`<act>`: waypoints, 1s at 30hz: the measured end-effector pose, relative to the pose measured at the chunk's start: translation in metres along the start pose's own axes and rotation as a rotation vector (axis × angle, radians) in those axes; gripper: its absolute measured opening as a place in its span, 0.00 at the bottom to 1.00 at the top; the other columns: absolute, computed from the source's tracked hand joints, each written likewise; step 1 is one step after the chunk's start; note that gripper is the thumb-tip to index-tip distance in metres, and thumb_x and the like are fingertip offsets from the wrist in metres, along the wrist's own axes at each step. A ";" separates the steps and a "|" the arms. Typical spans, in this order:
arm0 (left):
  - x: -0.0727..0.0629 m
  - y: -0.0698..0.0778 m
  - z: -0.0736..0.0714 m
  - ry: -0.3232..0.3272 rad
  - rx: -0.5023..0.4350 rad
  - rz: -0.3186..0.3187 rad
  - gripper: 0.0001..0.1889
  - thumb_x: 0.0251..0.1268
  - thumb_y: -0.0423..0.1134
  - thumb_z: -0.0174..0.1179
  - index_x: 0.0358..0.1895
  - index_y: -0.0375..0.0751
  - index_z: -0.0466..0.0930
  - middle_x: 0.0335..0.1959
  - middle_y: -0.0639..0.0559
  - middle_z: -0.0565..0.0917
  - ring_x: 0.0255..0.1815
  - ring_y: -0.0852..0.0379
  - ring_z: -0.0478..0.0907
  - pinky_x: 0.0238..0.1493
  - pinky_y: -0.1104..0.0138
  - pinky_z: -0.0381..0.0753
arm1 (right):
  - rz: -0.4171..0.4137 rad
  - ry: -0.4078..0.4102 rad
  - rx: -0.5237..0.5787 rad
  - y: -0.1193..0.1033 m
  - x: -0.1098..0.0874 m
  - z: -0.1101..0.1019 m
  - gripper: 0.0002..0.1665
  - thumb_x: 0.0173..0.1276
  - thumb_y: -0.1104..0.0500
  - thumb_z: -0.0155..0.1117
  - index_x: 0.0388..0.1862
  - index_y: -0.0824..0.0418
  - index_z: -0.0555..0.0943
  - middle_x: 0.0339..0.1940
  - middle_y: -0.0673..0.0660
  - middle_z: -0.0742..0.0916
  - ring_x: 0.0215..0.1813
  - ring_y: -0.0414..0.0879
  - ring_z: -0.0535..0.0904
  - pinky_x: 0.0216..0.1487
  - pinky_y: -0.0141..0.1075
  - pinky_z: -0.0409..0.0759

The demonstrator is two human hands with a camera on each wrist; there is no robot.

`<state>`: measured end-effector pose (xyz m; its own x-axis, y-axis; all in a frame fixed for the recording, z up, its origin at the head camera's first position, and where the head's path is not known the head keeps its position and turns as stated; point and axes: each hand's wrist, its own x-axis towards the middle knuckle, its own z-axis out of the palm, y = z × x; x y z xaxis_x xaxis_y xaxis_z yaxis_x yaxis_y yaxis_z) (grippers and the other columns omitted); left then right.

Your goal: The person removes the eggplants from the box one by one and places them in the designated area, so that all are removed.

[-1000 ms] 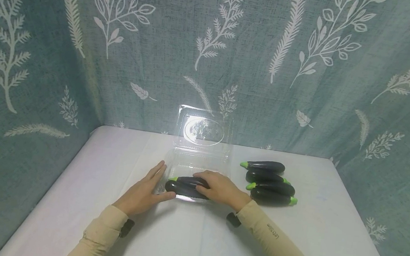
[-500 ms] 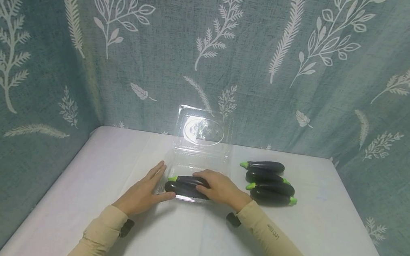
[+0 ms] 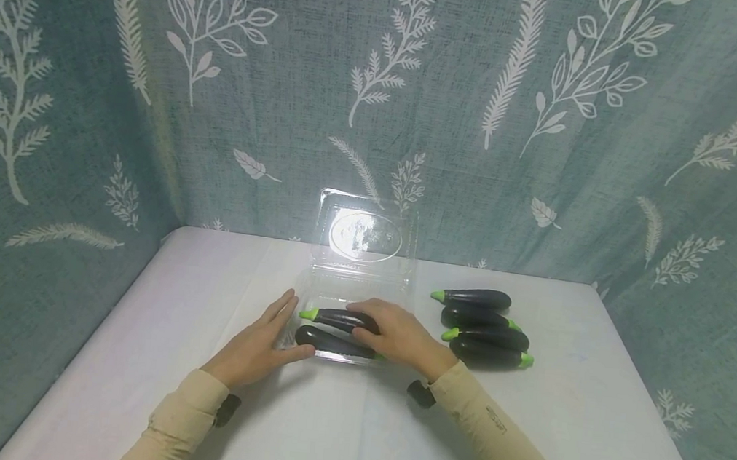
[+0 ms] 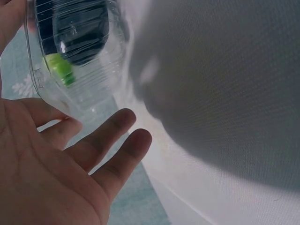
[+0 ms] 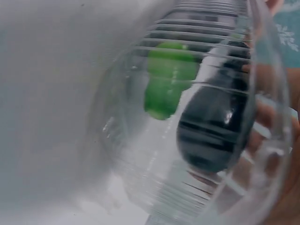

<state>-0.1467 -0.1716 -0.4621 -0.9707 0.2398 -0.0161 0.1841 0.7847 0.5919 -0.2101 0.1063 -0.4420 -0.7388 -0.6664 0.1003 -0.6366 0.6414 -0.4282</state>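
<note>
A clear plastic clamshell box (image 3: 352, 358) lies with its lid (image 3: 366, 237) raised at the back. Two dark eggplants with green caps are in its tray. The back eggplant (image 3: 341, 320) is gripped near its right end by my right hand (image 3: 401, 337). In front of it, slightly apart, lies the other eggplant (image 3: 326, 340). My left hand (image 3: 256, 349) rests at the box's left side with fairly straight fingers, thumb at the front edge. Through the ribbed plastic, the right wrist view shows a green cap (image 5: 166, 84) and a dark rounded eggplant end (image 5: 211, 126).
Several more eggplants (image 3: 487, 335) lie in a stacked row on the white tabletop (image 3: 205, 296), right of the box. A teal curtain (image 3: 288, 91) with white leaf patterns surrounds the table at the back and sides.
The back eggplant in the tray has shifted backward and slightly left with my right hand, widening the gap to the front eggplant. My left hand has stayed in place.
</note>
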 end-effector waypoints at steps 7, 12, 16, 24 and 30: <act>0.001 0.001 0.000 -0.011 0.001 -0.003 0.55 0.63 0.70 0.60 0.83 0.44 0.45 0.84 0.49 0.44 0.78 0.35 0.55 0.72 0.37 0.60 | -0.002 0.030 0.000 -0.007 -0.007 -0.007 0.27 0.75 0.47 0.64 0.70 0.51 0.76 0.62 0.50 0.84 0.63 0.44 0.79 0.65 0.42 0.77; 0.001 0.001 0.000 -0.015 0.003 -0.001 0.55 0.63 0.71 0.59 0.83 0.45 0.44 0.84 0.49 0.43 0.78 0.33 0.56 0.71 0.36 0.61 | -0.048 0.067 -0.025 -0.016 -0.012 -0.016 0.27 0.76 0.48 0.63 0.71 0.51 0.75 0.63 0.51 0.83 0.65 0.45 0.78 0.66 0.42 0.77; 0.001 0.001 0.000 -0.018 -0.001 -0.004 0.55 0.63 0.71 0.60 0.83 0.45 0.44 0.85 0.50 0.43 0.77 0.32 0.57 0.70 0.35 0.62 | -0.084 0.099 -0.035 -0.023 -0.015 -0.025 0.27 0.76 0.48 0.63 0.71 0.51 0.75 0.65 0.51 0.82 0.67 0.45 0.76 0.67 0.42 0.76; 0.001 0.001 -0.002 -0.016 -0.007 -0.001 0.55 0.64 0.70 0.60 0.83 0.42 0.46 0.85 0.49 0.43 0.77 0.33 0.56 0.71 0.36 0.61 | -0.096 0.168 -0.027 -0.026 -0.021 -0.037 0.27 0.74 0.50 0.66 0.69 0.50 0.77 0.63 0.50 0.83 0.64 0.44 0.78 0.63 0.42 0.79; 0.001 -0.001 0.000 -0.005 -0.003 0.004 0.55 0.64 0.69 0.60 0.83 0.43 0.45 0.84 0.49 0.43 0.78 0.34 0.55 0.72 0.37 0.60 | -0.092 0.224 -0.012 -0.021 -0.031 -0.043 0.26 0.74 0.50 0.67 0.69 0.49 0.78 0.62 0.47 0.83 0.65 0.41 0.77 0.65 0.40 0.78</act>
<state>-0.1475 -0.1720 -0.4625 -0.9691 0.2461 -0.0182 0.1875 0.7822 0.5941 -0.1834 0.1300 -0.3979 -0.7074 -0.6222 0.3354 -0.7050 0.5875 -0.3972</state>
